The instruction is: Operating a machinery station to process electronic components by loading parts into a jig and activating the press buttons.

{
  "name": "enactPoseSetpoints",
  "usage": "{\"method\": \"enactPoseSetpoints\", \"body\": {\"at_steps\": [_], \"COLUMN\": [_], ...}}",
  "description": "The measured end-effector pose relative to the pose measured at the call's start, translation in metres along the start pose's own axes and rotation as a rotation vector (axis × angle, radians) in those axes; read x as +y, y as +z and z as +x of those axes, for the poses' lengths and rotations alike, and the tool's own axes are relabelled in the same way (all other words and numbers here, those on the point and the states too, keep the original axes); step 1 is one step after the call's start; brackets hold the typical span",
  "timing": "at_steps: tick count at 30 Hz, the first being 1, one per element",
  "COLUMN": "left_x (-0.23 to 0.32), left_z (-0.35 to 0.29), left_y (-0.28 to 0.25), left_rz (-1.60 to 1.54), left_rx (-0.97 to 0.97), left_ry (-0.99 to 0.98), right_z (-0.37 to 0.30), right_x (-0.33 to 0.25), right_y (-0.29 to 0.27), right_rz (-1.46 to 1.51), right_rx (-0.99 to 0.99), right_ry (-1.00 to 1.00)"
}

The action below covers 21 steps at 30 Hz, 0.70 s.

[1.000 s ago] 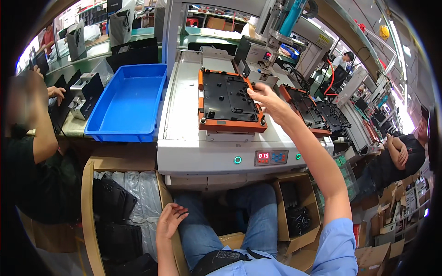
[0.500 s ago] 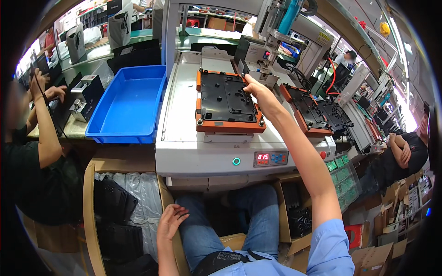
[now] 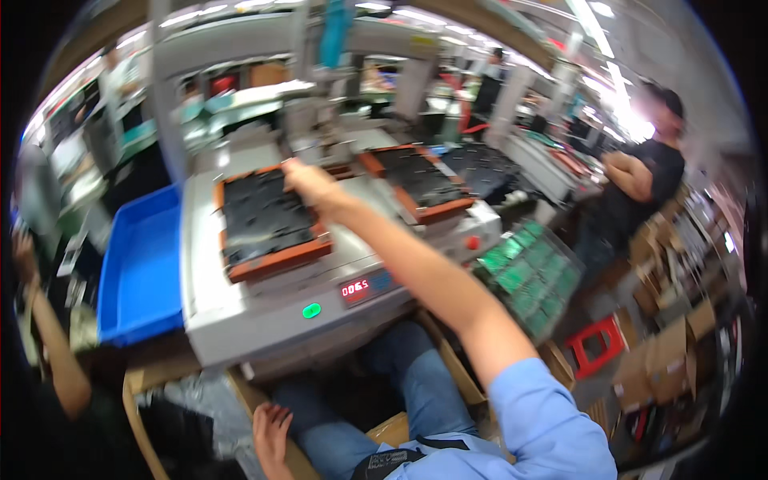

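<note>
Right hand (image 3: 314, 186) rests on the far right corner of the black tray (image 3: 264, 220) in its orange frame (image 3: 282, 258); blur hides whether fingers clamp. Tray looks stiff, light; best held by the edges. Left hand (image 3: 272, 426) lies open, low, holding nothing.

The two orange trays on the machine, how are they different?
The near orange tray has the right hand reaching over its far corner; the far orange tray has no hand near it. The near one lies above the green button, the far one sits further right. Both are orange-rimmed and hold black parts.
</note>
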State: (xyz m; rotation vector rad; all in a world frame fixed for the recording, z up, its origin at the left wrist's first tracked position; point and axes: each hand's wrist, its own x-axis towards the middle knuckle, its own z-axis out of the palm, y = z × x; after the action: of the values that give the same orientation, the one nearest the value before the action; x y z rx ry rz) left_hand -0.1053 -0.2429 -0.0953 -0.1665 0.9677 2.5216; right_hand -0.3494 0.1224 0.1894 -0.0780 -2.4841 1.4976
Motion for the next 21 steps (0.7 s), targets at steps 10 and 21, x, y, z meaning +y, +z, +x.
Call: {"method": "enactPoseSetpoints", "body": {"at_steps": [10,21], "left_x": [0.006,0.001], "left_z": [0.000,0.007], "left_y": [-0.011,-0.021], "left_rz": [0.094,0.097], "left_rx": [-0.040,0.019], "left_ry": [-0.057,-0.065], "right_z": [-0.011,0.003], "right_x": [-0.031,-0.021], "right_y": [0.008,0.014], "right_rz": [-0.113,-0.321], "right_rx": [0.202,0.435], "right_ry": [0.004,-0.119]}}
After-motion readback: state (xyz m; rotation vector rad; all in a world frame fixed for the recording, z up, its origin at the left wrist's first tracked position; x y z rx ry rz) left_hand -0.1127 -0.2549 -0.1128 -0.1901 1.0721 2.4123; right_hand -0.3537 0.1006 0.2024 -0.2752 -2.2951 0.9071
